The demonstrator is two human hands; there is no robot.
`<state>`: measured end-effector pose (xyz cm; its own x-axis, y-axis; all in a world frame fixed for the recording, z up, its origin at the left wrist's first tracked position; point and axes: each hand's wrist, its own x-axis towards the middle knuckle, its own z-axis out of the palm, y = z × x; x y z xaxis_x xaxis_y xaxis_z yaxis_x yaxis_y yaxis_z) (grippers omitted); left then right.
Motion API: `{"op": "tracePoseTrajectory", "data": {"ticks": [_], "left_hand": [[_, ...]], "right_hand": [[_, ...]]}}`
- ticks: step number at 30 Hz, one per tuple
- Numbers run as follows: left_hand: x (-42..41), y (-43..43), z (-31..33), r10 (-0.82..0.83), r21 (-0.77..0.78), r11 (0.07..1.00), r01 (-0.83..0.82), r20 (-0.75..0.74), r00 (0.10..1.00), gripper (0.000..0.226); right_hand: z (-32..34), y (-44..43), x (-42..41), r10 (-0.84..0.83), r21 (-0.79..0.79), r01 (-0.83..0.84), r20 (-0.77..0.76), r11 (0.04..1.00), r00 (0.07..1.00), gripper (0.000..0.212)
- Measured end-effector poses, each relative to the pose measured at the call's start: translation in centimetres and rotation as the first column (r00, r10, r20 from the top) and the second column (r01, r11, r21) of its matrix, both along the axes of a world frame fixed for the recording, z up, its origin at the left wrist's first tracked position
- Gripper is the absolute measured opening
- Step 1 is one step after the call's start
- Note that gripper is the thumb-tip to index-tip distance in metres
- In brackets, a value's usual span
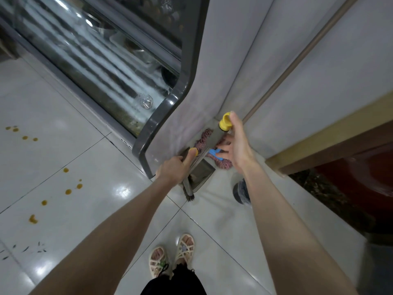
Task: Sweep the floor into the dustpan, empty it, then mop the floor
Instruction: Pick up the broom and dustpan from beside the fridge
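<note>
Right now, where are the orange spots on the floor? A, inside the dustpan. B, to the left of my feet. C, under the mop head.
B: the orange spots lie well left of the feet, away from the dustpan and the mop head.

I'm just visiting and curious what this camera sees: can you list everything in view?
mop: one, pink-and-white strands with blue clamp, in the corner
broom: one, dark bristles, beside the dustpan
dustpan: one, grey metal, upright in the corner
spill spots: several, orange-brown, floor at left
floor: one, glossy white tiles, underfoot
display case: one, glass with dark grey frame, upper left
dark round object: one, blackish, floor under the right forearm, unidentifiable
sandals: two, cream, bottom centre
left hand: one, grips the broom handle
right hand: one, fingers spread, thumb beside the mop's yellow cap
</note>
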<state>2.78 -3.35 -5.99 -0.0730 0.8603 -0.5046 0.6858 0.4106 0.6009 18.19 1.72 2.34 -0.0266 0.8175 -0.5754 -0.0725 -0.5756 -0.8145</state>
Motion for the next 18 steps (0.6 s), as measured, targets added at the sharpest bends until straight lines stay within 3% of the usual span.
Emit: {"op": "tracePoseTrajectory", "data": {"ticks": [5,9,13,18], "left_hand": [[-0.8,-1.7,0.1,0.042,-0.070,0.997,-0.024,0.260,0.965,0.066],[-1.3,-3.0,0.4,0.085,-0.165,0.986,0.002,0.522,0.849,0.053],[-0.9,-3.6,0.2,0.076,-0.173,0.985,0.019,0.525,0.848,0.055],[0.6,-5.8,-0.3,0.132,-0.169,0.984,-0.052,0.502,0.855,0.057]], "right_hand": [[0.8,-2.2,0.5,-0.006,-0.053,0.004,-0.038,0.999,0.999,0.076],[0.9,-3.4,1.2,0.054,-0.062,-0.059,-0.074,0.996,0.996,0.071],[1.0,-4.7,1.5,0.190,-0.059,-0.190,0.002,0.980,0.982,0.061],[0.4,-6.1,1.7,0.210,0.032,-0.211,0.034,0.977,0.977,0.050]]}}
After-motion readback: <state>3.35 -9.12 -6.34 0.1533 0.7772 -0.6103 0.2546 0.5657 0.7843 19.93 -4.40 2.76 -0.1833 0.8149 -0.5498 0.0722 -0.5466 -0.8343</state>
